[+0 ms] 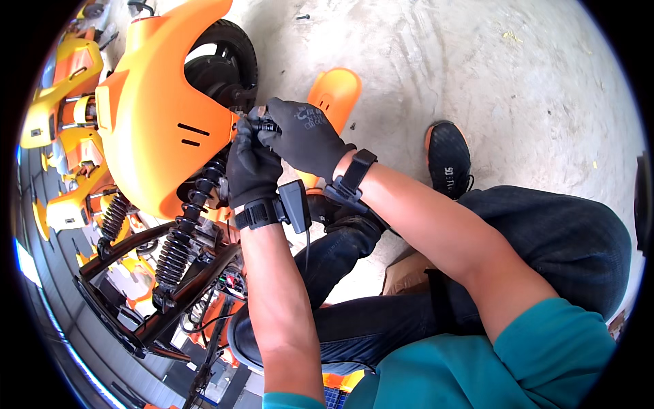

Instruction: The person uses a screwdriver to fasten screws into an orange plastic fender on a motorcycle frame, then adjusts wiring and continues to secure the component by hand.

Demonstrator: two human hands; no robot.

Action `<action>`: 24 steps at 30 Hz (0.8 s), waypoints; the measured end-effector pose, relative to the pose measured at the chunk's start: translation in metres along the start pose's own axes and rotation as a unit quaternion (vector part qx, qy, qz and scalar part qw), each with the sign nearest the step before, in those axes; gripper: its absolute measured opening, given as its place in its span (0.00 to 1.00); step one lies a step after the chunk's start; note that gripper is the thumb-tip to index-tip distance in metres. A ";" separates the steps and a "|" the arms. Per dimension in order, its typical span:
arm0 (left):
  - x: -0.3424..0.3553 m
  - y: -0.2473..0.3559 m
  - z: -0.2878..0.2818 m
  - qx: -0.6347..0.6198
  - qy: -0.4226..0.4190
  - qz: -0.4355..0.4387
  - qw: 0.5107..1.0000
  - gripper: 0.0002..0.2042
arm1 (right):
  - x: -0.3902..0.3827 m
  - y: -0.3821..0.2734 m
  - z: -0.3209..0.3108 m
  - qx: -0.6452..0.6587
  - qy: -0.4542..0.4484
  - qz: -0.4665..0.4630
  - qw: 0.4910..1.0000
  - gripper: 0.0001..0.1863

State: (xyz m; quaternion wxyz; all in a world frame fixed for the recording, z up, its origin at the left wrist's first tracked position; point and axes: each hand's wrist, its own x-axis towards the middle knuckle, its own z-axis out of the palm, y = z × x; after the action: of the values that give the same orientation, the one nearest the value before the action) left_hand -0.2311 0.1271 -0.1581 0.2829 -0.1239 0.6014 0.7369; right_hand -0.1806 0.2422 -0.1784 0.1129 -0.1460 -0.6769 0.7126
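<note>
Both my hands wear black work gloves and meet at the pointed edge of a large orange body panel (146,129) on a vehicle frame. My right hand (310,140) comes in from the right, its fingers closed round a small black cylindrical part (266,126). Just below it, my left hand (252,169) is curled with its fingertips pressed together against the panel's edge. What those left fingers grip is hidden. The far end of the black part, toward the panel, is covered by my fingers. Behind the panel shows a black wheel (246,54).
A loose orange fender-like piece (344,88) lies on the concrete floor beyond my right hand. Coil-spring shock absorbers (176,255) and black frame tubes stand at left. More orange vehicles (65,88) line the far left. A cardboard box (409,273) sits by my legs.
</note>
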 end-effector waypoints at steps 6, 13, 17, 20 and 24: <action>-0.019 0.005 0.004 0.444 -0.006 0.166 0.881 0.12 | -0.004 -0.002 0.000 -0.052 -0.004 -0.005 0.999 0.13; -0.016 0.004 -0.019 0.211 -0.025 0.045 0.976 0.11 | 0.004 -0.008 -0.019 0.286 -0.202 0.307 0.885 0.16; -0.023 0.010 -0.002 0.307 0.004 0.051 0.950 0.10 | 0.006 -0.010 -0.017 0.301 -0.215 0.360 0.856 0.16; -0.021 0.009 0.008 -0.048 0.029 -0.056 0.997 0.10 | 0.001 0.000 -0.006 0.223 -0.125 0.208 0.944 0.15; -0.007 -0.013 -0.043 0.420 -0.009 0.161 0.893 0.13 | 0.000 0.009 0.004 0.159 -0.111 0.130 0.972 0.16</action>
State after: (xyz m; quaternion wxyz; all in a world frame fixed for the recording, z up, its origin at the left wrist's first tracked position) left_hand -0.2248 0.0856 -0.1760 0.1912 0.1119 0.8642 0.4518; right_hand -0.1813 0.2378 -0.1870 -0.0347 -0.1325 -0.5383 0.8315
